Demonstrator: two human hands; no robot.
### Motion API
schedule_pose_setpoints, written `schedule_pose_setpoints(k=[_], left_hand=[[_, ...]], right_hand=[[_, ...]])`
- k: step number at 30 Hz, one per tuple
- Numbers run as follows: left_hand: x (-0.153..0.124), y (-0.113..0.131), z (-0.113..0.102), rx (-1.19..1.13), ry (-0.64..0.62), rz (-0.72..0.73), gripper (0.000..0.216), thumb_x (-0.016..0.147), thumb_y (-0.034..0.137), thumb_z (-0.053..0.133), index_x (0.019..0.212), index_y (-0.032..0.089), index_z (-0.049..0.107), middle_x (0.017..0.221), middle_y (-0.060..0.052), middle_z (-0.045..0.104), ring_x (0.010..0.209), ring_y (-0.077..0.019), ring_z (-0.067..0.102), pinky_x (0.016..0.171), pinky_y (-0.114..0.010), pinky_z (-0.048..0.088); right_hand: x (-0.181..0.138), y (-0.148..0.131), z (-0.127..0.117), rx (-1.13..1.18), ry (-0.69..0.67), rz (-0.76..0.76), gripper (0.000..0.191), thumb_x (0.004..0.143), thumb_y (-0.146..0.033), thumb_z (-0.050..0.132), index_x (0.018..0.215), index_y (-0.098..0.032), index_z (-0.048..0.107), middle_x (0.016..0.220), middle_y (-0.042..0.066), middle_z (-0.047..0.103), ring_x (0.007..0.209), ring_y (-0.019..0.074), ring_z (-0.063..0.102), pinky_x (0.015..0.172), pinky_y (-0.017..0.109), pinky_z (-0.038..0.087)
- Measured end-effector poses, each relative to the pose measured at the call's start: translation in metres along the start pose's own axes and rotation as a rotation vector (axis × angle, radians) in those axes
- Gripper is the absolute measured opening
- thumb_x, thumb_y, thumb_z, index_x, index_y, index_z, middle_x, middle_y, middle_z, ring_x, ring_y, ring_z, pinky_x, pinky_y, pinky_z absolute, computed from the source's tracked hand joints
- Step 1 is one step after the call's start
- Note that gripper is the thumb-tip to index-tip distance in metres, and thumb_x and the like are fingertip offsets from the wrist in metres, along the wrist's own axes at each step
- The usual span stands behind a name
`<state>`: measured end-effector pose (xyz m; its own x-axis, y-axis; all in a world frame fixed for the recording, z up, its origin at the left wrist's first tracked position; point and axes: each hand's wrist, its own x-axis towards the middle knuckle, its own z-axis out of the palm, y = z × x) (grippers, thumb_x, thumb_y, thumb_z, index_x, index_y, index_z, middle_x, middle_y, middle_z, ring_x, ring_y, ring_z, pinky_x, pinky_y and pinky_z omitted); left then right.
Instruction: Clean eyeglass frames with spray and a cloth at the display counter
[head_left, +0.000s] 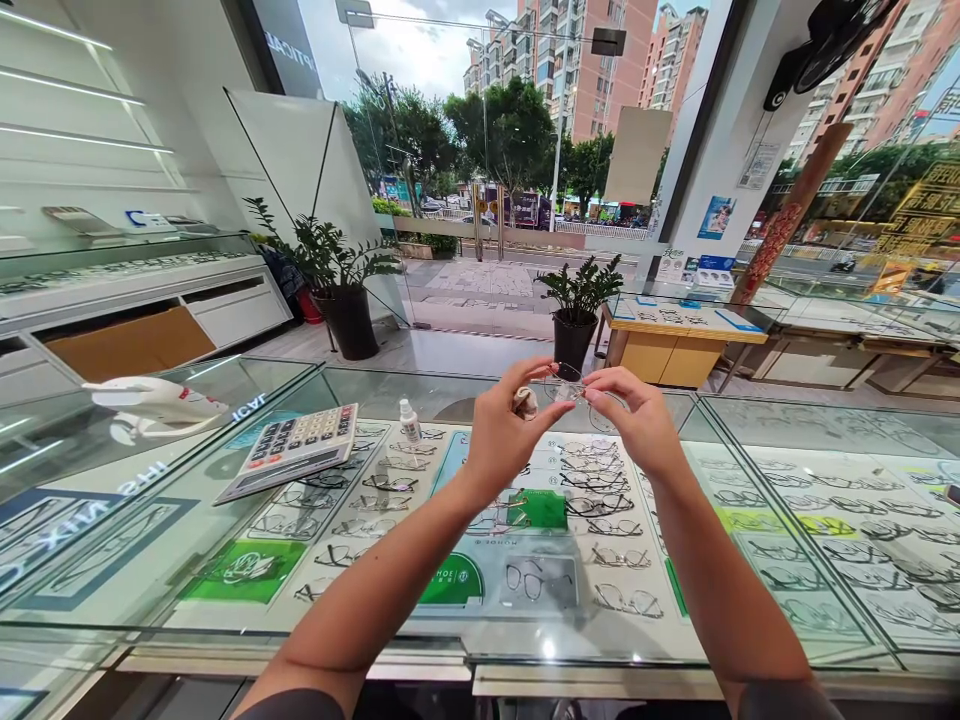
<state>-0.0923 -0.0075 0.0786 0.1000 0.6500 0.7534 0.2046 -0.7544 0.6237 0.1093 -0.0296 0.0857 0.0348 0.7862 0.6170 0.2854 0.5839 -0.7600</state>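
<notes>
Above the glass display counter (525, 640), I hold a pair of thin-rimmed eyeglasses (566, 388) up between both hands. My left hand (510, 420) grips one side with thumb and fingers, and a crumpled pale cloth (526, 403) is tucked in its palm. On the other side, my right hand (628, 408) pinches the frame between thumb and forefinger. The lenses are clear, and parts of the rims are hard to make out against the background. A small white spray bottle (409, 421) stands on the counter left of my hands.
A calculator (300, 447) and a white moulded object (154, 405) lie on the glass to the left. Rows of eyeglasses (592, 475) sit inside the case. Beyond are potted plants (349, 320), a wooden-fronted display table (667, 350) and glass doors (480, 260).
</notes>
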Motion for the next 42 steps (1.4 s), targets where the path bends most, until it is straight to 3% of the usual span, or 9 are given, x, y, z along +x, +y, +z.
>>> schedule_pose_setpoints(k=[5,11,14,17,21,29,34,38,42], left_hand=[[0.002,-0.002,0.004,-0.203,-0.043,-0.127,0.053,0.082,0.029,0.093,0.129,0.024,0.069,0.12,-0.011,0.083,0.071,-0.0122,0.069,0.059,-0.023,0.049],[0.002,-0.005,0.005,-0.142,-0.108,-0.093,0.061,0.086,0.031,0.09,0.141,0.027,0.066,0.131,-0.011,0.08,0.048,-0.0036,0.041,0.05,-0.023,0.037],[-0.005,0.0,0.006,-0.013,0.028,-0.027,0.06,0.089,0.036,0.087,0.144,0.027,0.064,0.139,-0.012,0.075,0.055,-0.0054,0.048,0.057,-0.024,0.044],[-0.02,0.009,0.01,0.096,0.149,0.045,0.03,0.095,0.036,0.08,0.121,0.022,0.074,0.113,-0.008,0.077,0.075,-0.0124,0.062,0.072,-0.028,0.051],[-0.044,0.018,0.018,0.122,-0.073,0.006,0.015,0.098,0.037,0.077,0.096,0.023,0.083,0.084,-0.002,0.072,0.074,-0.0152,0.063,0.071,-0.029,0.049],[-0.073,0.018,0.042,0.023,-0.373,-0.313,0.016,0.09,0.039,0.082,0.09,0.024,0.086,0.082,-0.002,0.082,0.074,-0.0201,0.07,0.069,-0.031,0.048],[-0.072,0.022,0.056,0.143,-0.474,-0.2,0.018,0.096,0.038,0.073,0.093,0.023,0.083,0.09,-0.004,0.083,0.084,-0.0228,0.075,0.076,-0.032,0.053],[-0.057,0.026,0.07,0.52,-0.816,-0.002,0.022,0.1,0.032,0.064,0.097,0.021,0.082,0.102,-0.01,0.083,0.093,-0.0267,0.077,0.077,-0.033,0.053],[-0.057,0.023,0.092,0.781,-1.13,0.059,0.025,0.098,0.027,0.06,0.098,0.016,0.083,0.105,-0.018,0.082,0.098,-0.0328,0.078,0.08,-0.036,0.055]], right_hand=[[0.005,0.011,-0.001,0.223,-0.055,0.219,0.021,0.081,-0.044,0.085,0.083,-0.024,0.081,0.104,0.006,0.083,0.099,0.0242,0.074,0.098,0.046,0.058],[0.007,0.009,-0.006,0.338,-0.116,0.336,0.025,0.074,-0.044,0.09,0.076,-0.022,0.079,0.087,0.005,0.082,0.079,0.0203,0.073,0.09,0.044,0.062],[0.003,0.012,-0.003,0.377,-0.004,0.331,0.03,0.07,-0.048,0.094,0.08,-0.022,0.082,0.09,0.006,0.083,0.083,0.0216,0.075,0.096,0.047,0.063],[-0.015,0.017,0.004,0.403,0.131,0.325,0.032,0.07,-0.049,0.094,0.085,-0.023,0.083,0.094,0.006,0.084,0.09,0.024,0.077,0.103,0.051,0.062],[-0.06,0.019,0.016,0.308,0.269,0.253,0.027,0.079,-0.045,0.09,0.089,-0.022,0.082,0.106,0.009,0.082,0.102,0.0254,0.078,0.102,0.048,0.062],[-0.143,0.015,0.025,-0.054,0.399,0.141,0.023,0.096,-0.042,0.075,0.108,-0.023,0.082,0.123,0.013,0.077,0.118,0.0277,0.074,0.107,0.049,0.061],[-0.17,0.011,0.004,-0.112,0.32,0.163,0.028,0.1,-0.037,0.067,0.122,-0.025,0.08,0.136,0.013,0.074,0.132,0.0283,0.068,0.111,0.05,0.058],[-0.181,0.026,-0.029,-0.133,0.499,0.21,0.024,0.097,-0.041,0.065,0.089,-0.021,0.075,0.094,0.006,0.072,0.085,0.0204,0.066,0.066,0.03,0.055],[-0.192,0.054,-0.056,-0.245,0.599,0.281,0.053,0.093,-0.045,0.064,0.057,-0.026,0.03,0.057,-0.007,0.023,0.056,0.0113,0.024,0.052,0.03,0.025]])
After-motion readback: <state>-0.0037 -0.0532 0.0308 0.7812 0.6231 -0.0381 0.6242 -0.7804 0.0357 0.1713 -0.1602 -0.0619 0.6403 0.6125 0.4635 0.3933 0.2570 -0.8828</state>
